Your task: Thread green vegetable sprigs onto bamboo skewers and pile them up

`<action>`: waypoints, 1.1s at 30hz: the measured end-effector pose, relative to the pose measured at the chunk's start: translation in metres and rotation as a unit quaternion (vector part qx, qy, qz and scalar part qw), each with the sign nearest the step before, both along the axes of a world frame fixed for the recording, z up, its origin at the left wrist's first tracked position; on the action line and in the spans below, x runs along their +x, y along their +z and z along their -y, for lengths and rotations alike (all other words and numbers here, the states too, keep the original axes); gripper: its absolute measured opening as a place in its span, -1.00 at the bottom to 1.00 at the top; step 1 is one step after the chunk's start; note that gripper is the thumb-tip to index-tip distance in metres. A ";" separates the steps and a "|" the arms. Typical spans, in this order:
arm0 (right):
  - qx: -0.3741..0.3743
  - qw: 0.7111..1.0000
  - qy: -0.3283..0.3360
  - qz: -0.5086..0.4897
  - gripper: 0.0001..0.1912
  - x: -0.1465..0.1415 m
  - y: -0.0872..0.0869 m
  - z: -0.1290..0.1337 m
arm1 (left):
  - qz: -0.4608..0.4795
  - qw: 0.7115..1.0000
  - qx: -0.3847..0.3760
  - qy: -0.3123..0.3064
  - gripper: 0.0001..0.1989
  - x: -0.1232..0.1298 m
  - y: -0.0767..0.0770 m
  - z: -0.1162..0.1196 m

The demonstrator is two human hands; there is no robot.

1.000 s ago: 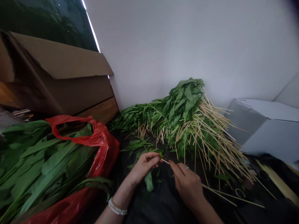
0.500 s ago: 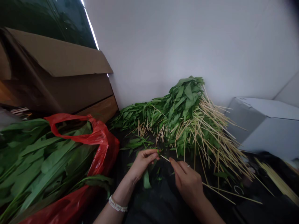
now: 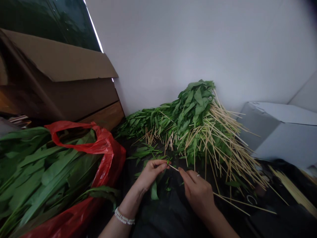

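Observation:
My left hand (image 3: 151, 173), with a beaded bracelet above the wrist, pinches a small piece of green leaf (image 3: 168, 162) between thumb and fingers. My right hand (image 3: 196, 186), wearing a ring, grips a thin wooden stick (image 3: 173, 168) whose far end meets the leaf piece at my left fingertips. A long leaf (image 3: 154, 190) hangs just below my left hand. Behind both hands lies a large pile of green leaves (image 3: 195, 102) with many sticks (image 3: 223, 132) poking out to the right.
At the left, a red plastic bag (image 3: 111, 148) holds large leaves (image 3: 52, 165), with an open cardboard box (image 3: 74, 96) behind it. A white box (image 3: 279, 132) stands at the right, near a bundle of pale sticks (image 3: 293, 191). Black sheeting (image 3: 165, 218) covers the surface.
The view has shifted very slightly. Both hands keep nearly the same pose, with the stick still between them.

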State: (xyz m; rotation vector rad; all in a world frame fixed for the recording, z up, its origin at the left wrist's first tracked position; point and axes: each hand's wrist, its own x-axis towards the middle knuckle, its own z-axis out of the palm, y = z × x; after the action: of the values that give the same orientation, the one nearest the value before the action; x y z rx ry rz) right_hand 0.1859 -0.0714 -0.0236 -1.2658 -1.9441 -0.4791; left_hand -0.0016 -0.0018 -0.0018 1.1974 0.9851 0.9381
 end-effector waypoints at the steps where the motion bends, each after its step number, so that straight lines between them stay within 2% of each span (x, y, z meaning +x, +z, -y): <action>1: 0.000 1.000 -0.001 0.002 -0.63 0.000 0.000 0.000 | 0.002 1.000 -0.001 -0.006 -0.66 0.000 -0.001 0.000; 15: -0.002 1.000 -0.013 0.010 -0.63 0.001 -0.004 0.000 | -0.015 1.000 0.009 -0.021 -0.66 -0.001 -0.001 0.000; 24: 0.006 1.000 -0.020 0.018 -0.61 -0.002 -0.010 0.000 | -0.058 0.994 0.078 -0.043 -0.70 0.000 0.001 0.000; 30: -0.011 1.000 -0.009 0.000 -0.63 -0.002 -0.013 -0.001 | -0.012 0.999 0.033 -0.002 -0.60 0.000 0.000 -0.002; 33: -0.012 1.000 -0.005 -0.010 -0.67 -0.002 -0.012 -0.002 | -0.001 1.000 0.010 0.024 -0.64 -0.002 -0.001 -0.003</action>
State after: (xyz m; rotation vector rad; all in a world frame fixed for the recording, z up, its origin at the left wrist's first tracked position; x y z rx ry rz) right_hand 0.1838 -0.0696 -0.0355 -1.2914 -1.9322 -0.4485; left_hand -0.0031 0.0011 -0.0025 1.1953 1.0113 0.9861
